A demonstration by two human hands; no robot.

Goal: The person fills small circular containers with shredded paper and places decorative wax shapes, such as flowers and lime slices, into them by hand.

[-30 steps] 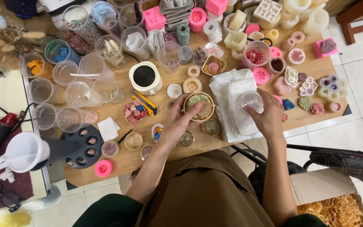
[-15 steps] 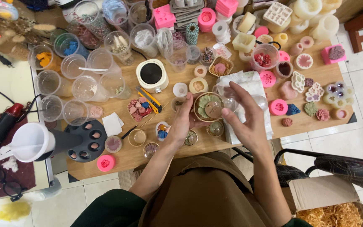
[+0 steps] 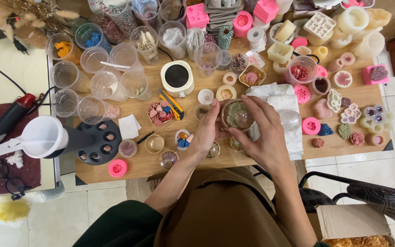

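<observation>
Wooden table (image 3: 344,146), left hand (image 3: 205,132) and right hand (image 3: 264,137) both grasping round glass dish (image 3: 237,115)

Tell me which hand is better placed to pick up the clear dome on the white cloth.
Probably right: the right hand is beside the clear dome; the left hand is farther, across the round dish.

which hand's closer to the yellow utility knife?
Left. The left hand is just right of the yellow utility knife; the right hand is farther right, past the round dish both hands hold.
</observation>
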